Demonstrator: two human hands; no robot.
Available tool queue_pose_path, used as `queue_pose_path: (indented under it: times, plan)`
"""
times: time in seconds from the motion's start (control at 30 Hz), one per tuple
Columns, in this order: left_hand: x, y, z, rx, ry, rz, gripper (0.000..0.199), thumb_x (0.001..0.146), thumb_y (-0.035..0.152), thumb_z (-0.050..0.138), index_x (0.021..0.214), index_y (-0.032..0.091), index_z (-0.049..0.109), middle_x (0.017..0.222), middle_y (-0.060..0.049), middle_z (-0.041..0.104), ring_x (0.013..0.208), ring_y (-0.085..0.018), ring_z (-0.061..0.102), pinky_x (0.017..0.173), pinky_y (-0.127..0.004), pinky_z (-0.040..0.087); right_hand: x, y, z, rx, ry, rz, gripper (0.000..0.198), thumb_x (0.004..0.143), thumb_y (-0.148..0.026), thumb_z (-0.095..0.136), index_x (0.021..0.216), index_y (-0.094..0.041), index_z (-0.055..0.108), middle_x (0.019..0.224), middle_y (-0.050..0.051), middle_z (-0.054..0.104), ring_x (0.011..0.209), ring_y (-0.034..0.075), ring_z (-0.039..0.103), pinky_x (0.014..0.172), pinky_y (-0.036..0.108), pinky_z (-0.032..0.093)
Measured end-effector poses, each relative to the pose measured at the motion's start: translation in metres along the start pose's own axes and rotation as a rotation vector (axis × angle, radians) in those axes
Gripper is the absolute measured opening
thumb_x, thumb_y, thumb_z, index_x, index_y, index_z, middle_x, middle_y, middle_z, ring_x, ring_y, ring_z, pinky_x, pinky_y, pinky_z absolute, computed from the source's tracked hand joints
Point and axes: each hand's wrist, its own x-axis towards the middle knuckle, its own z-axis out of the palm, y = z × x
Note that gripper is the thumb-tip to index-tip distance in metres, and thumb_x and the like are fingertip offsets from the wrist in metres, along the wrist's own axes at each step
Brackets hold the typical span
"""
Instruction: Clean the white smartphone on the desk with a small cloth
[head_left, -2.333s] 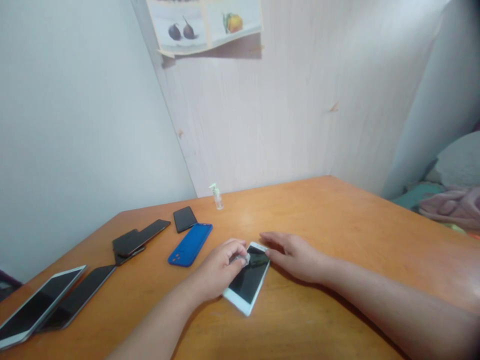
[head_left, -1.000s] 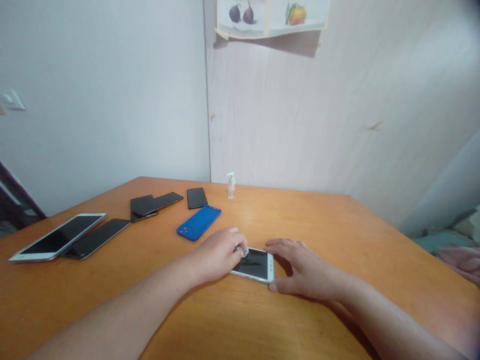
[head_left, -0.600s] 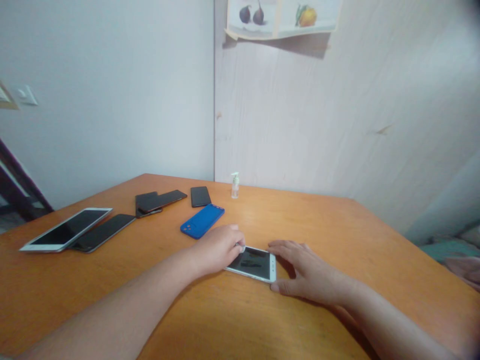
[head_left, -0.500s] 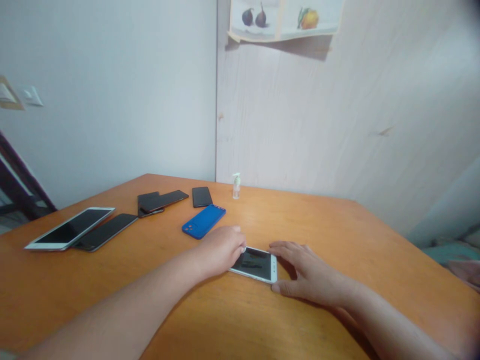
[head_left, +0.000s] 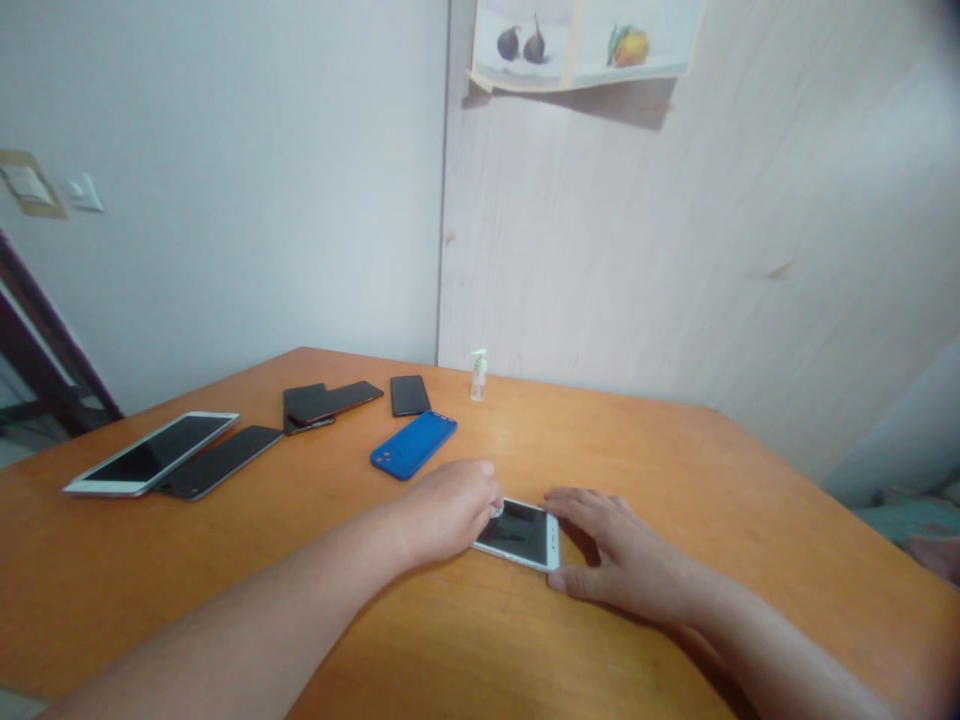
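Observation:
A white smartphone with a dark screen lies face up on the wooden table, between my hands. My left hand is closed over its left end, and a small white wad shows at the fingertips against the screen. What the wad is made of is too small to tell. Round the phone's right end, my right hand has its thumb at the near corner and its fingers at the far corner, gripping it. Beyond my left hand lies a blue phone case.
On the table's left are a white tablet and a dark phone touching it. Farther back lie overlapping dark phones and another black phone. A small clear pump bottle stands near the wall.
My left hand has shifted slightly along the screen toward the right, with the white wad at its fingertips. My right hand keeps its place at the phone's end. The whole view has moved a little.

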Motion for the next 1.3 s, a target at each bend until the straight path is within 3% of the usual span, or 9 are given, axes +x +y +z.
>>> queue_pose_path:
  times: [0.17, 0.37, 0.6, 0.8, 1.03, 1.2, 1.3]
  plan:
    - [-0.003, 0.014, 0.005, -0.043, -0.033, 0.117, 0.018, 0.091, 0.023, 0.053, 0.081, 0.023, 0.068, 0.084, -0.004, 0.062, 0.076, -0.019, 0.059, 0.064, -0.029, 0.039, -0.001, 0.001, 0.001, 0.000, 0.010, -0.009, 0.077, 0.079, -0.065, 0.066, 0.141, -0.022, 0.053, 0.146, 0.013, 0.051, 0.131, 0.034, 0.046, 0.110, 0.050, 0.034]
    - [0.003, -0.002, 0.001, 0.017, 0.009, -0.028, 0.022, 0.094, 0.023, 0.050, 0.084, 0.019, 0.070, 0.085, -0.005, 0.061, 0.078, -0.019, 0.059, 0.067, -0.028, 0.039, -0.001, 0.004, 0.003, 0.000, 0.019, -0.014, 0.079, 0.079, -0.068, 0.066, 0.142, -0.024, 0.051, 0.145, 0.012, 0.052, 0.131, 0.033, 0.046, 0.110, 0.049, 0.034]
    - [0.000, 0.022, 0.007, -0.074, -0.058, 0.093, 0.017, 0.093, 0.022, 0.053, 0.088, 0.022, 0.069, 0.089, -0.003, 0.061, 0.080, -0.016, 0.059, 0.069, -0.025, 0.041, 0.000, 0.005, 0.004, -0.002, 0.029, -0.038, 0.075, 0.079, -0.068, 0.066, 0.139, -0.024, 0.053, 0.143, 0.012, 0.053, 0.129, 0.033, 0.048, 0.108, 0.049, 0.036]
    - [0.005, 0.005, 0.008, -0.044, 0.016, -0.052, 0.019, 0.094, 0.022, 0.052, 0.089, 0.019, 0.069, 0.089, -0.004, 0.062, 0.083, -0.017, 0.060, 0.071, -0.027, 0.042, 0.000, 0.005, 0.004, 0.012, 0.040, -0.034, 0.078, 0.078, -0.069, 0.066, 0.140, -0.024, 0.051, 0.140, 0.012, 0.055, 0.127, 0.033, 0.049, 0.106, 0.050, 0.037]
    - [0.002, 0.024, 0.010, -0.082, -0.042, 0.080, 0.017, 0.092, 0.020, 0.053, 0.088, 0.023, 0.070, 0.089, -0.002, 0.061, 0.080, -0.016, 0.058, 0.068, -0.026, 0.040, 0.000, 0.006, 0.008, -0.001, 0.039, 0.001, 0.081, 0.076, -0.073, 0.065, 0.138, -0.021, 0.053, 0.144, 0.014, 0.051, 0.130, 0.034, 0.046, 0.107, 0.050, 0.036]
    - [0.005, 0.010, 0.009, -0.020, 0.030, -0.048, 0.018, 0.093, 0.022, 0.053, 0.087, 0.020, 0.070, 0.087, -0.004, 0.062, 0.081, -0.017, 0.059, 0.069, -0.027, 0.040, 0.000, 0.005, 0.007, -0.011, 0.006, 0.033, 0.084, 0.077, -0.072, 0.065, 0.141, -0.020, 0.051, 0.148, 0.015, 0.048, 0.134, 0.033, 0.043, 0.111, 0.050, 0.033]
    - [0.005, 0.012, 0.011, -0.031, 0.031, -0.045, 0.017, 0.092, 0.021, 0.054, 0.087, 0.020, 0.070, 0.087, -0.004, 0.062, 0.080, -0.017, 0.059, 0.069, -0.027, 0.041, 0.000, 0.005, 0.006, -0.014, 0.010, 0.033, 0.083, 0.076, -0.071, 0.066, 0.141, -0.021, 0.052, 0.147, 0.014, 0.048, 0.134, 0.033, 0.043, 0.111, 0.049, 0.033]
